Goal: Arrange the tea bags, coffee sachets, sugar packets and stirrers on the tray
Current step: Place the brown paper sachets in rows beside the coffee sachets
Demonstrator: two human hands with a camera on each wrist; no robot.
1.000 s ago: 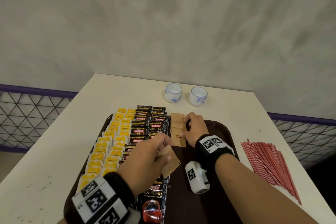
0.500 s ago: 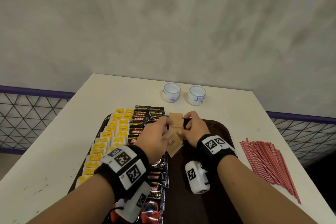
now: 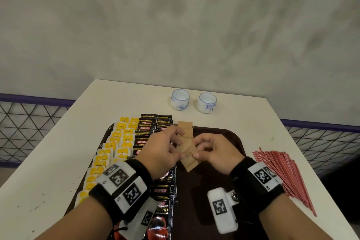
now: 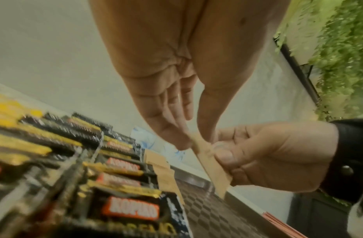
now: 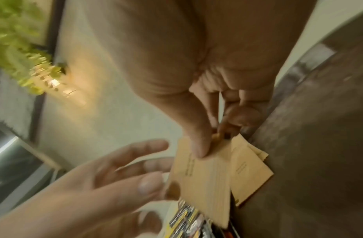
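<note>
Above the tray (image 3: pixel 224 136) I log one sugar packet (image 3: pixel 190 161), newly carried in, pinched by my left hand (image 3: pixel 161 150) and right hand (image 3: pixel 216 152), unplaced.

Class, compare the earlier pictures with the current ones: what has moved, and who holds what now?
The left hand carried its brown sugar packet forward to the right hand, which now pinches it too instead of resting on the laid packets. Tea bags, coffee sachets, cups, stirrers and tray stayed put.
</note>
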